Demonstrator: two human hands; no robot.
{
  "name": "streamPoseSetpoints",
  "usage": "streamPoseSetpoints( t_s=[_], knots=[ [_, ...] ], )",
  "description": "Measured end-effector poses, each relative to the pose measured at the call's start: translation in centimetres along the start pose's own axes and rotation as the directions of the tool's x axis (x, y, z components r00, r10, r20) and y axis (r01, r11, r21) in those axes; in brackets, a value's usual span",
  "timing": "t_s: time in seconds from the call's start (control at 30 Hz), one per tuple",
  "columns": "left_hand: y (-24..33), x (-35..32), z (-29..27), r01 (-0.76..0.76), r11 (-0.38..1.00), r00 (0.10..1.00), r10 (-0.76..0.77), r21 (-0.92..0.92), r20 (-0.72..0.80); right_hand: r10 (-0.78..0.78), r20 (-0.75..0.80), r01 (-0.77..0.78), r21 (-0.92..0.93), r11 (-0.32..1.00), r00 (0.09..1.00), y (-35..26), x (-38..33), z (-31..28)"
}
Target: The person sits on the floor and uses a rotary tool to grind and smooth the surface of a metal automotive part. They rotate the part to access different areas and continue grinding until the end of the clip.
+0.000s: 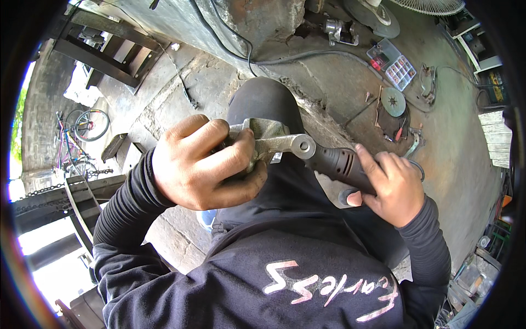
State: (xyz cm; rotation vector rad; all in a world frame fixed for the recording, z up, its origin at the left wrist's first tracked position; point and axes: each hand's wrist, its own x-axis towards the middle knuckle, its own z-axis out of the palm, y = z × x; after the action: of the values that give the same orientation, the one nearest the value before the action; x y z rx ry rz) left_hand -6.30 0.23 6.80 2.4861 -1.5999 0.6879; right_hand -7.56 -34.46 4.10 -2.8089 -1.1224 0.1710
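My left hand [205, 164] is closed around a rough grey cast-metal part [276, 143], holding it above my knee. From that part an arm with a round, bored eye sticks out to the right. My right hand [397, 186] grips a dark, cylindrical handheld power tool [341, 164] with vent slots in its body. The tool's front end meets or passes behind the eye; whether they touch I cannot tell. My left fingers hide much of the casting's left side.
On the floor at the right lie a grey disc [393, 102] and an opened compartment box [400, 72] with small parts. Farther back are a metal motor-like unit [339, 32] and a fan [430, 5]. A bicycle [82, 129] stands at far left, near a dark metal frame [101, 66].
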Motion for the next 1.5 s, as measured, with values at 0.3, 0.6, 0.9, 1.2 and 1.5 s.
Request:
streamPoseSetpoints(
  t_s=[0.3,0.6,0.9,1.2,1.5],
  knots=[
    [-0.5,0.1,0.5,0.006,1.0,0.998,-0.007,-0.009,-0.057,-0.051,0.038,0.05,0.02,0.999,0.998,-0.1,-0.4,0.0],
    [-1.9,0.5,0.1,0.001,0.992,1.0,-0.004,-0.127,-0.021,0.001,-0.037,-0.001,0.005,1.0,0.999,0.5,-0.3,0.0],
    [-2.3,0.8,-0.1,0.009,0.989,0.999,-0.003,-0.146,0.037,0.025,-0.017,-0.028,-0.191,0.981,1.0,-2.4,1.1,-1.3],
    [-2.4,0.9,-0.4,0.021,0.989,0.997,-0.009,-0.149,0.077,0.023,-0.027,-0.031,-0.321,0.947,0.999,-3.4,0.9,-3.7],
    [-2.7,1.4,-0.3,0.057,0.981,0.998,-0.048,-0.184,0.05,-0.009,-0.098,-0.028,-0.369,0.929,0.995,-4.5,2.1,-2.9]
  ],
)
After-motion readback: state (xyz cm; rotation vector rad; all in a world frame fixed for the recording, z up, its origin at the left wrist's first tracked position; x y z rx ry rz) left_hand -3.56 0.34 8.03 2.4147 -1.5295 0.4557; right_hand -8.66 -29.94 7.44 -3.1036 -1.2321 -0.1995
